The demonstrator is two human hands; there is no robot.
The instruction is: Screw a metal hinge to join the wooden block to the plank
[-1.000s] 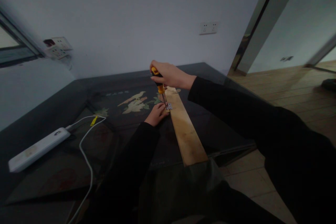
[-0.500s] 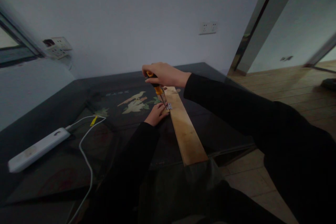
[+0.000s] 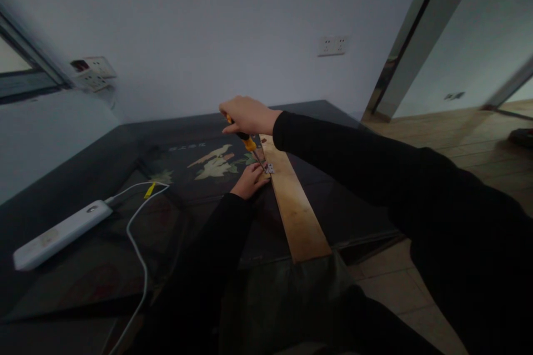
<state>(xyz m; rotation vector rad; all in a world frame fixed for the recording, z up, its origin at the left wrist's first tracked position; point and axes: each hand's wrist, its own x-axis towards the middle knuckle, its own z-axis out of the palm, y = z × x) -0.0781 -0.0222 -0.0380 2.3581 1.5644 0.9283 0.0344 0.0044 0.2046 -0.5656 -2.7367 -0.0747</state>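
Note:
My right hand grips a screwdriver with a black and yellow handle. The tool leans, its handle up and to the left, and its shaft runs down to a small metal hinge. That hinge lies at the left edge of a long wooden board. Beside it, my left hand is closed on a small piece of wood that shows between the fingers. The screwdriver's exact contact point is too small to make out.
The board lies on a dark table with a flower and bird picture. At left are a white power strip, its white cable and a yellow tag. A wall with sockets stands behind.
My right hand has shifted a little left, and the screwdriver leans further over to the left. My left hand and the board stay nearly in place.

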